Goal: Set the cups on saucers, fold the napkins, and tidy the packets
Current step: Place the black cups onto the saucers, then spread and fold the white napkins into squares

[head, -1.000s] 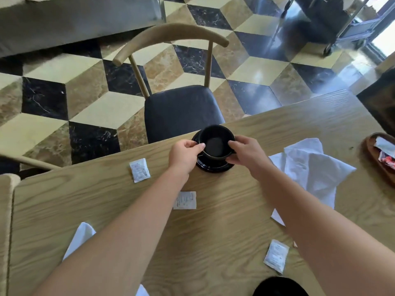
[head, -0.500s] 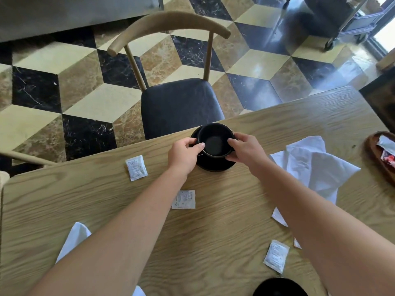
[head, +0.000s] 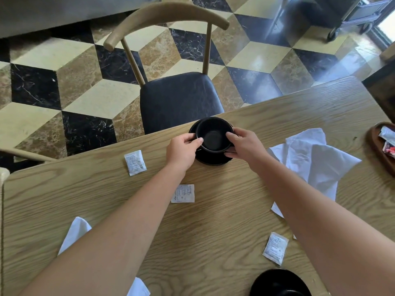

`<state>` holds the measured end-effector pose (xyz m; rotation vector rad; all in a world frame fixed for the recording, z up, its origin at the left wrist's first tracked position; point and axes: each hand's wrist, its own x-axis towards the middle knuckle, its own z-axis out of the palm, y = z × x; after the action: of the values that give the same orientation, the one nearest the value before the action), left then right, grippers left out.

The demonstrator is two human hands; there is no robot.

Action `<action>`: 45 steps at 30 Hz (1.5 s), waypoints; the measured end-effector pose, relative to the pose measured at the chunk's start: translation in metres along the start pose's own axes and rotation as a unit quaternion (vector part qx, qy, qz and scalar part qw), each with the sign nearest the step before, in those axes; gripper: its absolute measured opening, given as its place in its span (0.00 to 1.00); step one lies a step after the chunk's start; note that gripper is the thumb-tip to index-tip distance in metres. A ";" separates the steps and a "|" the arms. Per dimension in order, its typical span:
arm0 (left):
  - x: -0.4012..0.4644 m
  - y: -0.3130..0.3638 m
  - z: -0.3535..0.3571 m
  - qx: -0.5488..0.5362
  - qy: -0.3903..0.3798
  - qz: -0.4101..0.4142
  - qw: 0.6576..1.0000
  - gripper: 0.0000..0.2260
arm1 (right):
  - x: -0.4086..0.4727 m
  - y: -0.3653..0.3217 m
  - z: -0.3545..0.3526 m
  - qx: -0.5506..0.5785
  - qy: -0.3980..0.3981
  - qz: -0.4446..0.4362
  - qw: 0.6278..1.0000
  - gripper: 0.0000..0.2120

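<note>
A black cup sits on a black saucer at the far edge of the wooden table. My left hand pinches the cup's left rim and my right hand grips its right side. A crumpled white napkin lies to the right. Another white napkin shows at the near left, partly under my left arm. Three white packets lie loose: one at the left, one in the middle, one near right. A second black dish sits at the bottom edge.
A brown wooden tray with packets stands at the table's right edge. A wooden chair with a dark seat is pushed against the far side. Beyond lies a patterned marble floor. Another chair's arm shows at the left.
Both hands stay on the cup over the saucer. The cup has shifted slightly toward the saucer's far side, and the view has tilted a little.
</note>
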<state>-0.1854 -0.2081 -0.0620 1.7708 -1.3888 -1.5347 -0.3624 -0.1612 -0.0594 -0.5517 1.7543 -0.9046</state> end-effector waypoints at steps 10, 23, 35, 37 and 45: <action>0.001 0.001 -0.002 -0.002 -0.006 -0.003 1.000 0.14 | -0.003 -0.001 -0.001 0.001 -0.004 0.009 1.000 0.08; -0.045 -0.018 -0.049 -0.083 0.125 -0.029 0.988 0.12 | -0.053 0.009 0.005 0.079 0.121 0.011 0.989 0.18; -0.257 -0.161 -0.184 -0.076 0.220 -0.079 0.969 0.08 | -0.236 0.133 0.153 -0.012 -0.096 0.101 0.990 0.04; -0.286 -0.172 -0.200 -0.054 0.265 -0.048 0.961 0.07 | -0.255 0.143 0.171 -0.049 -0.129 0.110 0.984 0.05; -0.339 -0.221 -0.250 -0.039 0.319 -0.094 0.942 0.05 | -0.302 0.153 0.211 -0.283 -0.181 -0.056 0.940 0.19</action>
<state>0.1670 0.1046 0.0026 2.1313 -0.8455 -0.9293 -0.0497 0.0859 -0.0402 -1.1261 1.6377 -0.3229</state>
